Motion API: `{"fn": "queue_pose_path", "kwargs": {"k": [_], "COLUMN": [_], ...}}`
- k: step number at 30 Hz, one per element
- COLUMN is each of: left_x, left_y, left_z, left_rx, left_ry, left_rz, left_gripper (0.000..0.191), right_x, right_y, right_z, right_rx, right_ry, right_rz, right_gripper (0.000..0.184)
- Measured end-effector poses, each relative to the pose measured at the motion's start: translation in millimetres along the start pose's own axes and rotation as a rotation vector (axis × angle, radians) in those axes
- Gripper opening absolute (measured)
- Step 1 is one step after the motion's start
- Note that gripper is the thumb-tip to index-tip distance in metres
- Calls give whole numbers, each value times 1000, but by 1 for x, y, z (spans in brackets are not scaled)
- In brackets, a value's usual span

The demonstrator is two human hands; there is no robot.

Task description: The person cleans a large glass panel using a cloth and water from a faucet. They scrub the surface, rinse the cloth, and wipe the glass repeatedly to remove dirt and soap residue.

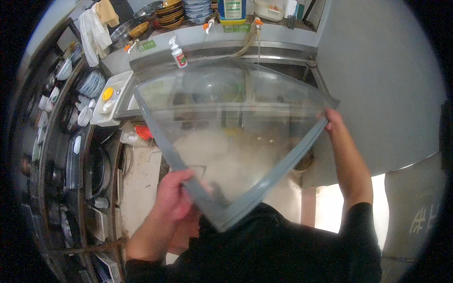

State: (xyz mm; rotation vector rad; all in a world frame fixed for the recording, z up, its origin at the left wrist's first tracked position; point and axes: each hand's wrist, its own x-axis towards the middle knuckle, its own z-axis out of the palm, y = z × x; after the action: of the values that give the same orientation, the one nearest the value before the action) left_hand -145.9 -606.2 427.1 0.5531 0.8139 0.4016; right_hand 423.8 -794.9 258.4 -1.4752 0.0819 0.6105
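A large clear panel in a grey frame (279, 173), perhaps a cover or a door, is held tilted above a steel sink, one corner towards my body. My left hand (178, 194) grips its left frame edge near that corner. At the right corner, my right hand (332, 121) is closed round the frame. Through the misty pane the sink and a large round basin (216, 88) show faintly. Water runs from an orange-handled tap (258, 22) behind the panel's far edge. A white pump bottle (179, 56) stands at the sink's back left.
Shelves with bowls and stacked plates (92, 84) line the left side. A white tray (122, 85) holds a yellow-lidded jar (108, 94). Stacked bowls (170, 14) and a large blue container (232, 10) stand on the back ledge. A grey wall (375, 78) rises at right.
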Motion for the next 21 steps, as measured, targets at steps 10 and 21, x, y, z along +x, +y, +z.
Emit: {"fn": "queue_pose_path", "kwargs": {"k": [10, 21], "left_x": [69, 119], "left_y": [-84, -59], "left_z": [86, 67], "left_rx": [-26, -320], "left_ry": [-138, -40], "left_rz": [-21, -4], "left_gripper": [17, 22], "right_x": [-127, -103], "right_y": [42, 5], "right_z": [70, 63], "right_rx": [288, 52], "right_ry": [-89, -71], "right_rz": [314, 196], "right_gripper": [27, 18]}}
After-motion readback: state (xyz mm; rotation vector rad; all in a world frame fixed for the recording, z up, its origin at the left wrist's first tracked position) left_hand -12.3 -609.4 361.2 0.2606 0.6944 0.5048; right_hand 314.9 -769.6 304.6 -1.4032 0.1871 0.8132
